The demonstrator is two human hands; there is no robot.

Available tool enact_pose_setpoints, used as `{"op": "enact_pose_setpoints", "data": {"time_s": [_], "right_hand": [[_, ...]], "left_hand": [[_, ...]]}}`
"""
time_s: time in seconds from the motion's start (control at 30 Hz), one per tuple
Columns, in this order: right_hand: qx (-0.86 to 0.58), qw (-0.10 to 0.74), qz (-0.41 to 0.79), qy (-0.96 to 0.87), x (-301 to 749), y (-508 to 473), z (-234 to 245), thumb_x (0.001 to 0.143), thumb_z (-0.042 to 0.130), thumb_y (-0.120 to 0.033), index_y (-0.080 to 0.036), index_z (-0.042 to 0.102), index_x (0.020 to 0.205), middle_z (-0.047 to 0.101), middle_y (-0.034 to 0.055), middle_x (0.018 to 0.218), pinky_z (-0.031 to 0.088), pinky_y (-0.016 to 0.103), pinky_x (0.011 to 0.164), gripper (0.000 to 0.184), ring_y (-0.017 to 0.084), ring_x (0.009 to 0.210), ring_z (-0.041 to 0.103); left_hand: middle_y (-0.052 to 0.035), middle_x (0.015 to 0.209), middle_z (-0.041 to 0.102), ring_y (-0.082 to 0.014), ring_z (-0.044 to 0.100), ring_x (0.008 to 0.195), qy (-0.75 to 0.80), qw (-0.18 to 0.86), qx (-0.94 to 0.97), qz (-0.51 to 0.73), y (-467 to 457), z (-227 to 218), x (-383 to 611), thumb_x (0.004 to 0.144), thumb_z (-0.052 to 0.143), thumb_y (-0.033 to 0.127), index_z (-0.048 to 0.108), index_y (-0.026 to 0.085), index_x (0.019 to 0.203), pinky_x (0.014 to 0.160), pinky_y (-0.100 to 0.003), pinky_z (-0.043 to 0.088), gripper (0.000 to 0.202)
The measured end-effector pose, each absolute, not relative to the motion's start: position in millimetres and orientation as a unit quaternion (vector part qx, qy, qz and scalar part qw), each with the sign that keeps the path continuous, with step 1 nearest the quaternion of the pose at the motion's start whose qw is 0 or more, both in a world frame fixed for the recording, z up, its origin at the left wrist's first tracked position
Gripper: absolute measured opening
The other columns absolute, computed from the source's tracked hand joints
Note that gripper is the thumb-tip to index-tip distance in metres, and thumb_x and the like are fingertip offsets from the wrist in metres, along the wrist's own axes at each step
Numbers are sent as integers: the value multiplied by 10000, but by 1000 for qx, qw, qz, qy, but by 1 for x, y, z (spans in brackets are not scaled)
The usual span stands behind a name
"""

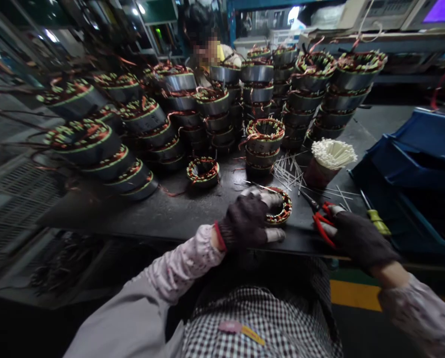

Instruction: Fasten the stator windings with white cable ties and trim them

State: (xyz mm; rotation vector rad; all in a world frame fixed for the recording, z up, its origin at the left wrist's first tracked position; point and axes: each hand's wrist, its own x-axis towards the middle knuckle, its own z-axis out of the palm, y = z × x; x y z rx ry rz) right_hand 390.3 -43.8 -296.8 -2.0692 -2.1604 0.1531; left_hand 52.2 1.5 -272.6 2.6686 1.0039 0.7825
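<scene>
My left hand (249, 219), in a dark glove with pale fingertips, rests closed on the rim of a wound stator (280, 208) lying flat near the front edge of the dark bench (177, 214). My right hand (359, 239), also gloved, is wrapped round the red handles of a pair of pliers (321, 221) whose black jaws point up and left toward the stator. A yellow-handled screwdriver (375, 219) lies just right of that hand.
Stacks of wound stators (215, 114) fill the back and left of the bench, with one loose stator (203, 170) in front. A cup of white ties (329, 161) and scattered ties sit right of centre. Blue bins (420, 154) stand at right. A person works behind the stacks.
</scene>
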Motion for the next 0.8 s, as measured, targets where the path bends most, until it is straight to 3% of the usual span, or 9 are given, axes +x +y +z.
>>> {"op": "enact_pose_setpoints", "data": {"time_s": [0.1,0.17,0.23,0.3,0.37,0.47,0.57,0.67,0.8], "right_hand": [[-731,34,8,-681,377,-22,-299,1106,581,-538,-156,814,1336,860,223,1079,594,409,802,503,359,943,828],[-719,78,-7,-691,373,-14,-305,1135,555,-527,-172,816,1389,860,224,1168,611,429,875,509,359,1018,820],[-695,129,-10,-708,374,-11,-312,1162,522,-513,-196,821,1410,859,215,1260,629,453,955,501,360,1108,814],[-679,160,-13,-717,378,-12,-319,1175,505,-523,-205,828,1405,865,202,1279,641,476,981,508,367,1139,814],[-673,171,-24,-719,382,-13,-325,1174,507,-545,-218,840,1372,880,181,1233,652,492,945,507,371,1086,825],[-666,192,-37,-720,384,-14,-329,1177,498,-578,-238,848,1339,889,164,1217,667,503,911,514,363,1032,835],[-662,204,-47,-719,384,-13,-332,1181,466,-569,-229,849,1333,886,183,1229,670,519,915,534,367,1026,831],[-669,191,-46,-717,385,-11,-335,1174,452,-564,-224,849,1344,886,184,1201,658,525,903,550,368,989,824],[-670,184,-30,-719,389,-10,-335,1172,426,-586,-205,852,1351,888,195,1175,672,545,892,599,404,1034,838]], "left_hand": [[-143,1127,885,-361,828,1131,319,63,929,175,10,-283,68,898,929,399,872,170,1250,1270,-678,556,424],[-110,1042,882,-356,828,1073,338,93,910,223,15,-293,69,819,983,392,901,206,1148,1238,-683,572,387],[-80,965,870,-335,826,978,371,194,853,311,19,-294,62,791,1001,421,906,230,1090,1074,-610,665,368],[-71,918,858,-295,816,851,382,343,772,375,22,-279,53,905,918,496,889,211,1090,845,-496,707,342],[-76,940,858,-276,819,815,362,425,721,411,28,-248,47,999,837,546,864,187,1108,754,-442,710,376],[-94,1116,865,-356,844,1149,361,244,766,472,55,-184,49,874,1008,511,859,190,1118,1084,-567,710,430],[-85,1249,853,-407,768,1409,356,-16,832,425,105,-128,62,867,1036,455,857,148,1242,1409,-744,388,517],[-26,1189,850,-386,752,1447,367,-58,875,311,161,-105,80,931,947,345,850,125,1265,1367,-721,421,411],[-40,1061,857,-439,787,1374,391,58,881,260,208,-120,93,872,962,303,874,176,1049,1280,-758,565,235]]}}
